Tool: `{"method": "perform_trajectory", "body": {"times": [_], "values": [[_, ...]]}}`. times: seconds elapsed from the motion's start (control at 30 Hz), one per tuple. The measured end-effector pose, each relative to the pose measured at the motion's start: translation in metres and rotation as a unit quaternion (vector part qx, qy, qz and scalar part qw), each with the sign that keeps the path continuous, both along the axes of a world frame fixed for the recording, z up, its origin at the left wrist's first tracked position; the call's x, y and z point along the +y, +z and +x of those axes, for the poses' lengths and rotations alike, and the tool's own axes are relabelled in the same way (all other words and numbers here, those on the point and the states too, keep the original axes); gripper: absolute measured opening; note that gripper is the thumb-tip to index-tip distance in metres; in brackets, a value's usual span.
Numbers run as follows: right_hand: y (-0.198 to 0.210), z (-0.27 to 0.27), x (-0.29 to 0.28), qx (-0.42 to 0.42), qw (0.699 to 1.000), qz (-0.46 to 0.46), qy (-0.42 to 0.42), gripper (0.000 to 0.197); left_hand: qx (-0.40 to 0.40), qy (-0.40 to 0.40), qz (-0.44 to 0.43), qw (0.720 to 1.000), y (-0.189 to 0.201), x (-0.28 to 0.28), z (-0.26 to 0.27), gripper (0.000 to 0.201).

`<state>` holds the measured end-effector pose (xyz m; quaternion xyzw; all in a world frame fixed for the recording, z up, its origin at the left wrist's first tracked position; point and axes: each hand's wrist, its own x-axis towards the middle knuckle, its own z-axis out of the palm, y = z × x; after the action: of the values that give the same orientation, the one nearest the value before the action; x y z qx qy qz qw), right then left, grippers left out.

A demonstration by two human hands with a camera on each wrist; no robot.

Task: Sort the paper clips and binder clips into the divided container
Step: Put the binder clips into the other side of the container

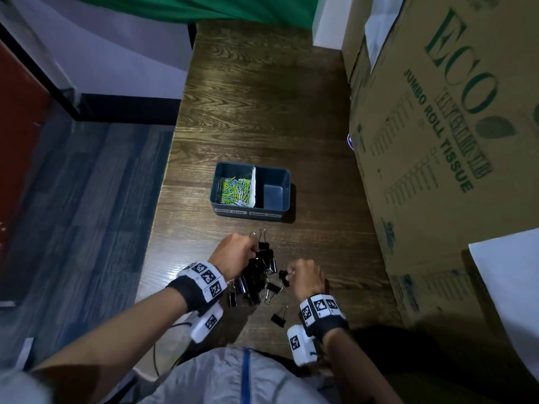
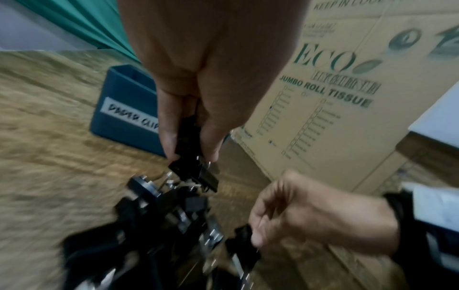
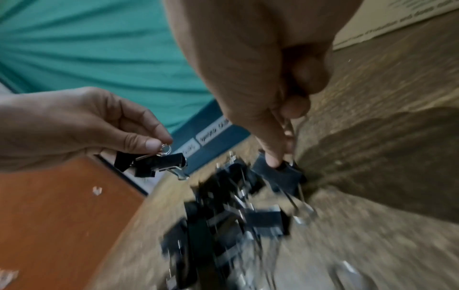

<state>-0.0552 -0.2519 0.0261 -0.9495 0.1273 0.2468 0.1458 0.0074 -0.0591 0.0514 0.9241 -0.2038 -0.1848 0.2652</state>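
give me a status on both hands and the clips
Left hand pinching black metal binder clips; right hand pinching one too. Clip pile on table. Blue divided container: paper clips left, right side bare. Path clear.

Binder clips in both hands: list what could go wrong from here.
1. The left hand pinches several binder clips by a wire loop; some could drop short of the container.
2. The empty right compartment sits beside the paper clips; a loose toss could land in the wrong side.
3. The right hand pinches one clip at its edge, and it may slip.
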Motion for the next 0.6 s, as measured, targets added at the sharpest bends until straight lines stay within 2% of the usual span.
{"method": "perform_trajectory", "body": {"times": [0.13, 0.27, 0.37, 0.43, 0.53, 0.6], "values": [[0.017, 0.011, -0.009, -0.047, 0.997, 0.017, -0.053, 0.011, -0.027, 0.019, -0.056, 0.998, 0.027, -0.022, 0.034, 0.011], [0.035, 0.030, -0.013, -0.092, 0.988, 0.047, -0.118, 0.029, -0.056, 0.078, -0.086, 0.992, 0.044, -0.043, 0.081, 0.013], [0.053, 0.052, -0.013, -0.122, 0.979, 0.089, -0.137, 0.013, -0.048, 0.124, -0.095, 0.987, 0.045, -0.051, 0.106, 0.018], [0.065, 0.069, -0.011, -0.162, 0.970, 0.108, -0.143, 0.007, -0.069, 0.122, -0.084, 0.987, 0.042, -0.051, 0.108, 0.025], [0.079, 0.102, -0.004, -0.214, 0.957, 0.133, -0.143, 0.012, -0.131, 0.106, -0.046, 0.985, 0.029, -0.038, 0.091, 0.018], [0.084, 0.124, 0.001, -0.238, 0.952, 0.141, -0.130, 0.012, -0.125, 0.092, -0.020, 0.988, 0.014, -0.024, 0.073, 0.016]]}}
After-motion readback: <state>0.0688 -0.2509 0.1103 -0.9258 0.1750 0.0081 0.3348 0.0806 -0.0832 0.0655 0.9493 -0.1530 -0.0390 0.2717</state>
